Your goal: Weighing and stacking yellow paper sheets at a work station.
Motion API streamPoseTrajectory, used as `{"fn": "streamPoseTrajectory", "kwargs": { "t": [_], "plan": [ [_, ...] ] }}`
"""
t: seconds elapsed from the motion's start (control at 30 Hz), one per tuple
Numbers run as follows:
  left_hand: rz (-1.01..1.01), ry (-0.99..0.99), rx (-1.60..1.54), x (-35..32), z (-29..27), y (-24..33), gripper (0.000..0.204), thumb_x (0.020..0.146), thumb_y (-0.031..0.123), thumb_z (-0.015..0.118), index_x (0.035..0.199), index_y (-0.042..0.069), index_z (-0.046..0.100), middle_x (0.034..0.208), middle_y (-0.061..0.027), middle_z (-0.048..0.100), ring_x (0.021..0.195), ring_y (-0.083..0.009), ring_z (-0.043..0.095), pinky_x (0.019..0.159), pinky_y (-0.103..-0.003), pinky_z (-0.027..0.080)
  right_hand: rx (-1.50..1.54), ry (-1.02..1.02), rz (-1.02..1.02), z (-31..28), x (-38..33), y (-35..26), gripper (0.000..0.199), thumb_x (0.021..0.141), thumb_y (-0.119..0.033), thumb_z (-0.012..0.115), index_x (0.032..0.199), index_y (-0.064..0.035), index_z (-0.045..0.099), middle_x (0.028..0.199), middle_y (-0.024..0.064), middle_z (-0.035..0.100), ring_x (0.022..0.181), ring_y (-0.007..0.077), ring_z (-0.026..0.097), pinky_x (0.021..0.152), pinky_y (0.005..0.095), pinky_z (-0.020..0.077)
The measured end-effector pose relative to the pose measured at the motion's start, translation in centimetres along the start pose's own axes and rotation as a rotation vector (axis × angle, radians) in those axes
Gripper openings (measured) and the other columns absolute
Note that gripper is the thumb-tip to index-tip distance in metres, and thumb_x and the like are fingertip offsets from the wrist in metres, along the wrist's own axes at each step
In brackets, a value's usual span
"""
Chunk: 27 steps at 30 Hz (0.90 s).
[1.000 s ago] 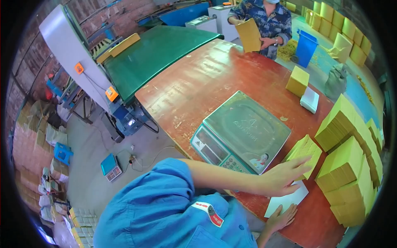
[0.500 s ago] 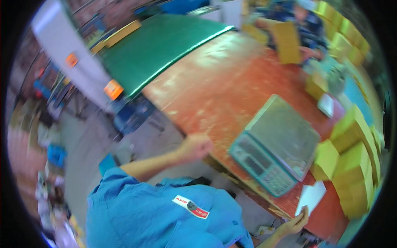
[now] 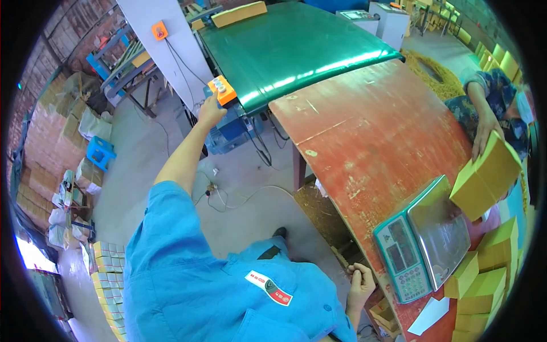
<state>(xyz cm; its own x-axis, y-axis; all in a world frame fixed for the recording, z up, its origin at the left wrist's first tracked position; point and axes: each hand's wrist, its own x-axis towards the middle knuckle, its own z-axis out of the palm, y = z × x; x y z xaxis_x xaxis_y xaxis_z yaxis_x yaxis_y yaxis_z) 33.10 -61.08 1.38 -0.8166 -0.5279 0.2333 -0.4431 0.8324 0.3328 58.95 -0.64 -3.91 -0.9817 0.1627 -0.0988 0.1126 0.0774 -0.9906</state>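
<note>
My left arm stretches out to an orange control box [image 3: 223, 89] with several round buttons at the corner of the green conveyor belt. My left hand [image 3: 211, 110] touches the box's near side; its fingers are partly hidden. Beside the table edge, low on the right, my right hand [image 3: 360, 282] has its fingers curled in, with nothing visible in them. A white sheet of paper [image 3: 430, 315] lies on the red table [image 3: 364, 137], near a teal digital scale [image 3: 402, 253] with a metal plate. A co-worker's hand [image 3: 488, 134] holds a yellow block-shaped stack [image 3: 487, 176] by the scale plate.
The green belt [image 3: 296, 48] adjoins the table's far end. More yellow stacks [image 3: 481, 290] stand at the right. A blue motor [image 3: 231, 134] sits below the belt, and a cable [image 3: 250, 196] runs over the floor. A blue stool [image 3: 100, 153] is at the left.
My left hand has moved from the table edge out to the control box. My right hand has let go of the white paper and drawn back. The co-worker's yellow stack has come closer to the scale.
</note>
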Motion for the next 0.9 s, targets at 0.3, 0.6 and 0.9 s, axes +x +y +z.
{"fn": "streamPoseTrajectory", "kwargs": {
  "t": [0.3,0.6,0.9],
  "plan": [
    [0.233,0.104,0.168,4.8,1.8,-3.6,0.060,0.070,0.014,0.072,0.126,0.026,0.055,0.136,-0.0175,0.046,0.129,-0.0348,0.042,0.100,-0.046,0.043,-0.096,-0.122,0.077,12.8,0.3,-1.4,0.014,0.088,0.003,0.053,0.096,0.0026,0.065,0.088,0.0107,0.069,0.079,0.0127,0.065,0.071,0.0259,0.0512],
    [0.417,0.106,0.038,6.2,1.7,-5.4,0.048,0.068,0.013,0.070,0.114,0.020,0.062,0.141,-0.0170,0.042,0.129,-0.0366,0.042,0.103,-0.046,0.038,-0.373,-0.100,-0.547,24.6,13.4,-6.3,0.017,0.085,0.003,0.052,0.097,0.0036,0.064,0.096,0.0119,0.066,0.090,0.0220,0.062,0.086,0.0334,0.0470],
    [0.457,0.065,-0.067,7.1,1.7,-5.6,0.047,0.069,0.012,0.071,0.115,0.015,0.063,0.143,-0.0177,0.041,0.132,-0.0361,0.039,0.106,-0.046,0.036,-1.050,0.197,-0.553,20.7,23.8,1.1,0.040,0.087,-0.014,0.056,0.124,-0.0004,0.053,0.136,0.0179,0.049,0.130,0.0346,0.041,0.105,0.0470,0.0325]
  ]
}}
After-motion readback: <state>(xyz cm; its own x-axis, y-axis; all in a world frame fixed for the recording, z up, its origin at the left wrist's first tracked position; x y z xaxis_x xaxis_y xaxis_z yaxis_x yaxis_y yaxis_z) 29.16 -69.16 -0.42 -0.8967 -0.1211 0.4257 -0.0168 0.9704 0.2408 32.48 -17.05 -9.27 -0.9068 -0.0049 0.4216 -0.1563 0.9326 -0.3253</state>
